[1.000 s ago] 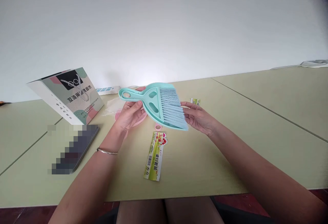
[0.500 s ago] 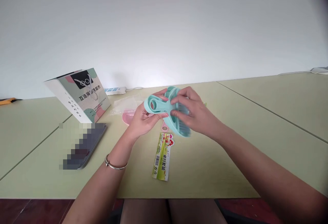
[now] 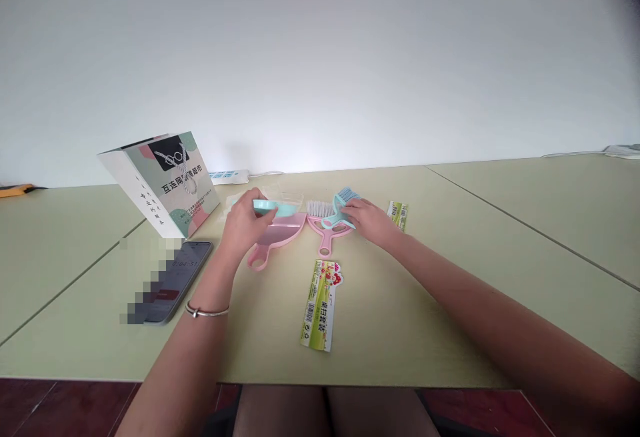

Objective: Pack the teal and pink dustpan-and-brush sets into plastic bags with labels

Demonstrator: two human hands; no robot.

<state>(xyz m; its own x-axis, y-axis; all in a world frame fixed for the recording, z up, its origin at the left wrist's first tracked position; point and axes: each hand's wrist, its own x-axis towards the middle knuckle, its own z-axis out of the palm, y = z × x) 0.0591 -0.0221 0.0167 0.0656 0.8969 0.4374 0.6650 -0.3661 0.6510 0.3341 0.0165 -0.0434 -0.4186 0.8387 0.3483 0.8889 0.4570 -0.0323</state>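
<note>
My left hand (image 3: 246, 220) is closed on a turquoise dustpan (image 3: 286, 209), held above a pink dustpan (image 3: 285, 231) whose ring handle points toward me. Part of the turquoise dustpan is hidden by my fingers. In my right hand (image 3: 369, 218) is a small turquoise brush (image 3: 336, 211), its blue bristles pointing away from me. It overlaps a pink brush (image 3: 325, 242) with white bristles on the table. Whether the two brushes touch, I cannot tell.
A green printed card (image 3: 319, 310) lies near me, and another card (image 3: 399, 213) lies beyond my right wrist. To the left are a phone (image 3: 183, 277) and a paper bag (image 3: 173, 183). Clear plastic wrapping (image 3: 295, 195) and a power strip (image 3: 230, 177) are near the wall.
The turquoise brush and dustpan, together in both hands before, are now apart. My left hand carried the dustpan left; my right hand lowered the brush over the pink one.
</note>
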